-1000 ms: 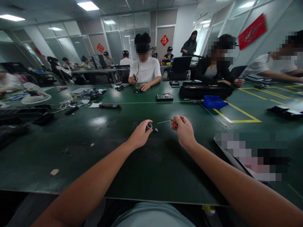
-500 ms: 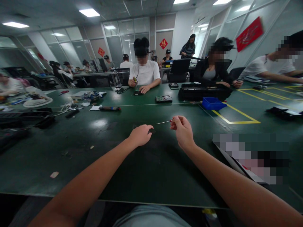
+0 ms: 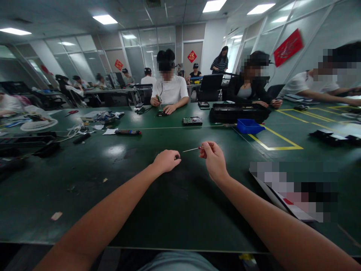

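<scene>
My right hand (image 3: 213, 158) is closed around the handle of a thin screwdriver (image 3: 191, 149), whose metal shaft points left toward my other hand. My left hand (image 3: 168, 160) rests low over the green table (image 3: 158, 210), fingers curled around a small dark object (image 3: 176, 157) that is mostly hidden by them. The screwdriver's tip is a short gap away from the left fingertips. Beyond my hands, a hard drive (image 3: 192, 121) with its circuit board showing lies on the table.
A blue tray (image 3: 249, 126) stands before a long black casing (image 3: 239, 113). A dark pen-like tool (image 3: 128, 132) lies at left, near cables and a white fan part (image 3: 38, 123). Across the table a person (image 3: 170, 90) works; papers (image 3: 284, 199) lie at right.
The small dark object now shows less beyond my left fingers. My right hand still holds the screwdriver, pointing left. The whole view has shifted slightly.
</scene>
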Demonstrator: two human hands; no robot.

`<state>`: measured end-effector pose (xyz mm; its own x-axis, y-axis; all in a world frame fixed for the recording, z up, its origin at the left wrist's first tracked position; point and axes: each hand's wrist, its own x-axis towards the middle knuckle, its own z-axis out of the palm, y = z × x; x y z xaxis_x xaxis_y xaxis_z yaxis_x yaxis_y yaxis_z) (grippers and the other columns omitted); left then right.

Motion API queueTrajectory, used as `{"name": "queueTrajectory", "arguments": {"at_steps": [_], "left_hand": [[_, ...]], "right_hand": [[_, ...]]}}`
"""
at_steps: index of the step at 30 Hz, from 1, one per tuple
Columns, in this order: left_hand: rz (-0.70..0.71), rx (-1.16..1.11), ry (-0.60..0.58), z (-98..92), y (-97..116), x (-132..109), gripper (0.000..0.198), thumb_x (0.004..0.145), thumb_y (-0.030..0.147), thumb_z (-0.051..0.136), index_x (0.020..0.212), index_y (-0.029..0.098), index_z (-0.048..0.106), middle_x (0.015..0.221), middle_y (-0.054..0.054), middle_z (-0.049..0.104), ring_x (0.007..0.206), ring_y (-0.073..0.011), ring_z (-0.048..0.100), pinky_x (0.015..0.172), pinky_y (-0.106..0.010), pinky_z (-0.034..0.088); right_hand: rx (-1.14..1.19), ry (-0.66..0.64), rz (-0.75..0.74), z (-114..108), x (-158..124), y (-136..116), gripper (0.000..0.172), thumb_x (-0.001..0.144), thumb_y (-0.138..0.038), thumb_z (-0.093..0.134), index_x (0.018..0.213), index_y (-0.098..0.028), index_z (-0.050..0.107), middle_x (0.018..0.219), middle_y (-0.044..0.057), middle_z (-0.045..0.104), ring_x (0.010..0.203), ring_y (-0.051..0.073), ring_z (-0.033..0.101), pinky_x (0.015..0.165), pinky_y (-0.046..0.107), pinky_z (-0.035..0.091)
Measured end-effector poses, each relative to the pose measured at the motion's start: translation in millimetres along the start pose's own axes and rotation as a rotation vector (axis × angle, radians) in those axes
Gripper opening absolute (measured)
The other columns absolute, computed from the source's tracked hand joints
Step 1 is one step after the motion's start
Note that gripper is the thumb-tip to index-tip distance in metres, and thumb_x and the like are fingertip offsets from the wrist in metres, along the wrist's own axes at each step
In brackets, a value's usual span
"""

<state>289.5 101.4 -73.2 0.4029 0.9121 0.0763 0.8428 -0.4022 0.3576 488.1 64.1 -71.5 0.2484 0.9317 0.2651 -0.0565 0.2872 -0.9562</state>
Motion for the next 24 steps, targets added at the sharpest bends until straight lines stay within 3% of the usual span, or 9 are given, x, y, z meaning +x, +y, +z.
{"name": "queueTrajectory", "arguments": {"at_steps": [4,8,10,13,19,24], "left_hand": [[-0.045,-0.309,0.017,-14.7,-19.7,0.7,0.022,0.084,0.030,0.062,0.099,0.021,0.075,0.093,-0.008,0.071,0.080,-0.0201,0.063,0.070,-0.029,0.048],[-0.303,-0.778,-0.007,-36.2,-40.3,-5.3,0.025,0.084,0.024,0.060,0.105,0.018,0.073,0.086,-0.007,0.066,0.056,-0.0107,0.051,0.047,-0.021,0.033],[-0.435,-1.030,0.011,-47.4,-52.5,-11.8,0.026,0.085,0.024,0.060,0.108,0.018,0.070,0.083,-0.005,0.062,0.053,-0.0086,0.047,0.042,-0.019,0.026],[-0.530,-1.289,0.042,-60.7,-75.7,-23.6,0.024,0.085,0.026,0.063,0.108,0.018,0.067,0.079,-0.002,0.055,0.052,-0.0074,0.046,0.039,-0.016,0.026],[-0.590,-1.412,0.211,-80.2,-127.2,-47.6,0.018,0.088,0.022,0.062,0.104,0.013,0.064,0.076,0.000,0.051,0.050,-0.0063,0.044,0.037,-0.014,0.027],[-0.620,-1.424,0.401,-108.7,-156.2,-76.7,0.016,0.094,0.025,0.052,0.098,0.013,0.062,0.071,0.001,0.051,0.049,-0.0060,0.042,0.037,-0.014,0.027]], "right_hand": [[-0.008,-0.018,0.016,-0.9,-0.5,-0.1,0.020,0.089,-0.042,0.058,0.088,-0.022,0.061,0.077,0.000,0.061,0.068,0.015,0.056,0.066,0.032,0.047],[-0.005,-0.019,0.022,-0.5,0.3,2.6,0.020,0.089,-0.042,0.058,0.088,-0.023,0.061,0.077,-0.001,0.061,0.068,0.015,0.056,0.066,0.032,0.047],[-0.003,-0.015,0.023,0.0,1.0,4.8,0.020,0.088,-0.042,0.059,0.087,-0.022,0.061,0.076,-0.001,0.061,0.067,0.015,0.055,0.065,0.032,0.046],[-0.012,-0.015,0.025,0.4,1.3,8.0,0.021,0.088,-0.044,0.060,0.088,-0.022,0.062,0.075,-0.001,0.061,0.066,0.015,0.055,0.065,0.032,0.046],[-0.029,-0.053,0.041,0.2,-0.2,8.9,0.023,0.088,-0.045,0.059,0.089,-0.022,0.063,0.075,-0.001,0.061,0.067,0.015,0.056,0.065,0.032,0.046],[-0.042,-0.062,0.046,0.8,0.4,9.0,0.024,0.088,-0.046,0.059,0.088,-0.022,0.063,0.074,-0.001,0.061,0.065,0.015,0.055,0.064,0.031,0.045]]}}
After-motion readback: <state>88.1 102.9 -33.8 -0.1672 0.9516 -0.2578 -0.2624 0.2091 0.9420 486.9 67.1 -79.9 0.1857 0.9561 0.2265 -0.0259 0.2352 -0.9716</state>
